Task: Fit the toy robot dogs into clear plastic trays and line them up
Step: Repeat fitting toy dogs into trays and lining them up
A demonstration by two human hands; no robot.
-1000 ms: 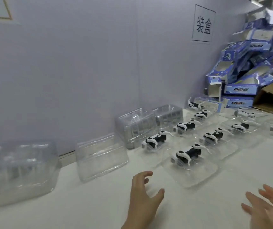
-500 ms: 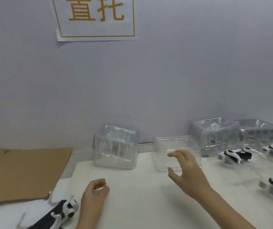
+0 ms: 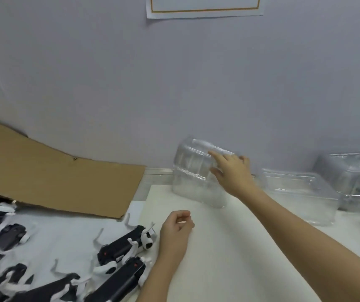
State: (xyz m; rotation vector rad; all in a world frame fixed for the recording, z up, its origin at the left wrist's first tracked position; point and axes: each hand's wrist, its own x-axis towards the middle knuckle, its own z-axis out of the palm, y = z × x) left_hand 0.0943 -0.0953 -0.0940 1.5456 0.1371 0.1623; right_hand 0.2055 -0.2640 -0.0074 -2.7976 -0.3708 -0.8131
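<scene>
Head view: my right hand is spread wide on the stack of clear moulded plastic trays by the wall, fingers across its top and thumb on the near face. My left hand rests loosely curled and empty on the pale tabletop, just beside the nearest black-and-white toy robot dog, which lies loose among others at lower left. I'd pinch only the top tray's rim, peel it off gently so the nested ones don't lift, then bring it to the dog.
</scene>
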